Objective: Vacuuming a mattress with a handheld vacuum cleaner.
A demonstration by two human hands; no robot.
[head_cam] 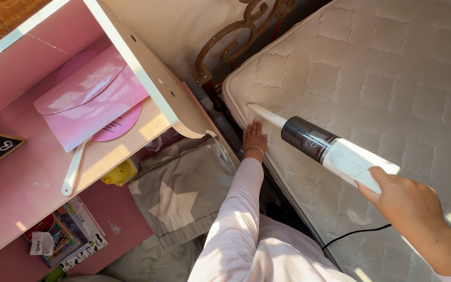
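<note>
You're holding the handheld vacuum (pixel 330 149) by its white rear grip w/ your right hand (pixel 411 203), fingers wrapped shut around it. It's white w/ a dark dust cup and a slim crevice nozzle, tip resting at the quilted mattress (pixel 392 78) edge. Looks light, rigid, prob smooth plastic. Your left hand (pixel 254 137) is lying flat, fingers open, against the mattress side.

This is a bedroom in a home, shown by the bare quilted cream mattress (pixel 382 78) on a bed with a scrolled brass-coloured metal headboard (pixel 236 36), the pink wooden shelf unit (pixel 22 172) holding children's books, and a grey star-patterned fabric cushion (pixel 184 193) beside it.
</note>
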